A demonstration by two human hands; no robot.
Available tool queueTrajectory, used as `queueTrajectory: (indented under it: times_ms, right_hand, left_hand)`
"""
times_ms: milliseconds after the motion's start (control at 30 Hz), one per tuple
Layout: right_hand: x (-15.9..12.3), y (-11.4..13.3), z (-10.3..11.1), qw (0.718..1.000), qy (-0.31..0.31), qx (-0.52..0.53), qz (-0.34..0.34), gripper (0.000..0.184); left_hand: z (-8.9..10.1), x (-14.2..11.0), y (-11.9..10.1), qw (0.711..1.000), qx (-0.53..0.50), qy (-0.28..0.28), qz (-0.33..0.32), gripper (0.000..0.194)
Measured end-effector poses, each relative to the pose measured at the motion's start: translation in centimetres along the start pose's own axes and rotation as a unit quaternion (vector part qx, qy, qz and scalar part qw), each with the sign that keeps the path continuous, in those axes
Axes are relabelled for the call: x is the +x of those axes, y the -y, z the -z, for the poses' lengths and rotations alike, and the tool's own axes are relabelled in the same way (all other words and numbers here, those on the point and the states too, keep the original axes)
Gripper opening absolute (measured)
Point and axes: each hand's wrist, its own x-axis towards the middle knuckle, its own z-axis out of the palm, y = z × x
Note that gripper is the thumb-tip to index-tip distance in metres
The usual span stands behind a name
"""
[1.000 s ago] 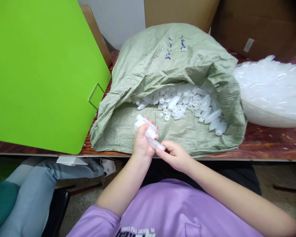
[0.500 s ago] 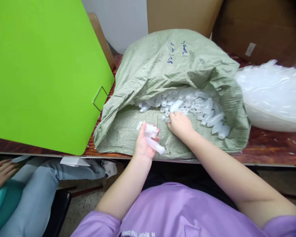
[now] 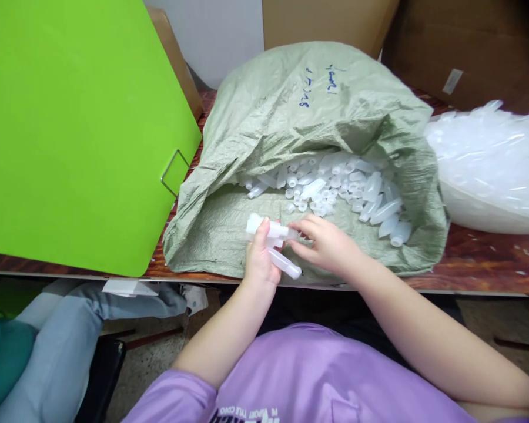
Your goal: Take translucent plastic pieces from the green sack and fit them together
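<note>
My left hand point(image 3: 261, 258) is closed around several small translucent plastic bottles point(image 3: 285, 264), just above the front of an open woven sack point(image 3: 229, 229). One of them sticks out below my thumb, tilted down to the right. At the right end of the upper bottles, the thumb and fingers of my right hand point(image 3: 324, 244) close on a bottle's end point(image 3: 293, 233). My fingers partly hide that end. Behind my hands, a heap of loose bottles and short necked pieces point(image 3: 321, 188) lies in the sack's mouth.
A large bright green panel point(image 3: 79, 129) with a wire handle stands at the left. On the right sits a full clear bag of white plastic pieces point(image 3: 489, 170). Cardboard boxes point(image 3: 458, 53) stand behind. A seated person's leg in jeans point(image 3: 66, 346) shows at lower left.
My right hand has come back from the heap toward me and now meets the bottles in my left hand. The other person's hand at the left has gone out of view.
</note>
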Motion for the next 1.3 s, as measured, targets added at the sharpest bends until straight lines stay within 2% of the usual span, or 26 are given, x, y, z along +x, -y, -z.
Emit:
queueTrajectory:
  times_ms: [167, 300, 400, 433, 500, 567, 633, 733, 767, 833, 900, 1033, 1100, 1200, 1300]
  right_hand:
    - [-1.1, 0.6, -0.2, 0.998, -0.055, 0.017, 0.016, 0.027]
    - [-2.0, -0.3, -0.8, 0.986, -0.121, -0.016, 0.111, 0.028]
    - [-2.2, -0.6, -0.8, 0.979, -0.130, -0.035, 0.153, 0.028]
    - [-2.1, -0.5, -0.7, 0.981, -0.128, -0.032, 0.139, 0.026]
    - [-1.9, -0.3, -0.4, 0.992, -0.101, -0.012, 0.071, 0.025]
    - [-1.7, 0.0, -0.2, 0.998, -0.058, 0.010, -0.018, 0.037]
    - [-1.7, 0.2, -0.2, 0.996, -0.053, 0.024, -0.068, 0.040]
    - [-2.0, 0.3, -0.6, 0.992, -0.108, 0.044, -0.039, 0.038]
    - [-2.1, 0.3, -0.7, 0.992, -0.111, 0.052, -0.026, 0.038]
    - [-2.3, 0.4, -1.0, 0.993, -0.091, 0.071, -0.033, 0.026]
    - [-2.5, 0.4, -1.3, 0.990, -0.084, 0.096, -0.057, 0.030]
    - [-2.7, 0.3, -1.7, 0.984, -0.144, 0.098, -0.021, 0.029]
    - [-2.8, 0.2, -1.7, 0.984, -0.145, 0.098, -0.037, 0.023]
    - [-2.7, 0.1, -1.5, 0.979, -0.149, 0.118, -0.070, 0.024]
    - [-2.7, 0.2, -1.3, 0.986, -0.130, 0.104, -0.021, 0.032]
  left_hand:
    - [-0.2, -0.4, 0.6, 0.999, -0.032, 0.038, 0.010, 0.032]
    - [-0.3, -0.8, 0.4, 0.997, -0.034, 0.041, 0.062, 0.031]
    - [-0.5, -1.2, 0.2, 0.994, -0.038, 0.032, 0.100, 0.029]
    - [-0.6, -1.3, 0.2, 0.993, -0.042, 0.028, 0.103, 0.028]
    - [-0.7, -1.4, 0.3, 0.994, -0.043, 0.020, 0.098, 0.027]
    - [-0.7, -1.5, 0.5, 0.996, -0.035, 0.014, 0.086, 0.027]
    - [-0.6, -1.4, 0.7, 0.997, -0.026, 0.010, 0.078, 0.028]
    - [-0.4, -1.2, 0.8, 0.997, -0.027, 0.010, 0.067, 0.030]
    - [-0.3, -1.2, 0.8, 0.998, -0.028, 0.011, 0.064, 0.030]
    - [-0.4, -1.2, 0.7, 0.997, -0.027, 0.019, 0.063, 0.031]
    - [-0.5, -1.3, 0.6, 0.997, -0.029, 0.026, 0.068, 0.030]
    - [-0.7, -1.6, 0.6, 0.997, -0.033, 0.026, 0.072, 0.029]
    - [-0.6, -1.7, 0.7, 0.997, -0.024, 0.018, 0.078, 0.030]
    - [-0.5, -1.7, 0.8, 0.995, -0.023, 0.015, 0.096, 0.031]
    - [-0.5, -1.7, 0.7, 0.995, -0.040, 0.023, 0.093, 0.028]
